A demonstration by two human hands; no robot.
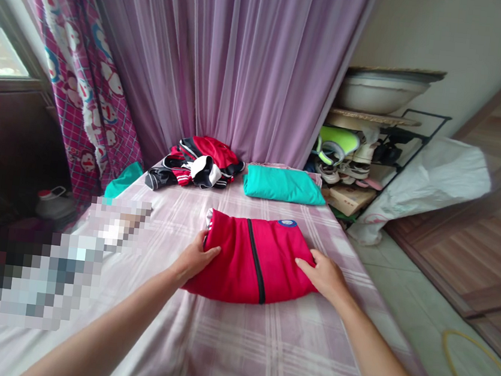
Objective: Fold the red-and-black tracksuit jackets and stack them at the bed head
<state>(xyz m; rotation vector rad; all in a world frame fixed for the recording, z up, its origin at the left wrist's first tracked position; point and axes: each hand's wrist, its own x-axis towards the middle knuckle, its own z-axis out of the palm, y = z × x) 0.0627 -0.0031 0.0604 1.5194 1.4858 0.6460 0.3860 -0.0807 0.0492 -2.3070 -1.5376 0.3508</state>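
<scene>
A folded red jacket [228,264] with a black zip and a round blue badge lies on the plaid-covered table in front of me. My left hand [195,258] grips its left edge, thumb on top and fingers underneath. On the opposite edge, my right hand [323,273] holds the jacket the same way. Behind it rests a folded teal garment [283,184], apart from both hands. A loose heap of red, black and white clothes [209,153] sits at the back left.
Purple curtains [265,63] hang behind the table, whose surface has a plaid cloth [304,351]. To the right stand a rack with shoes [354,170], a large white basin [381,93] and a white plastic bag [436,179]. A pixelated patch covers the left side.
</scene>
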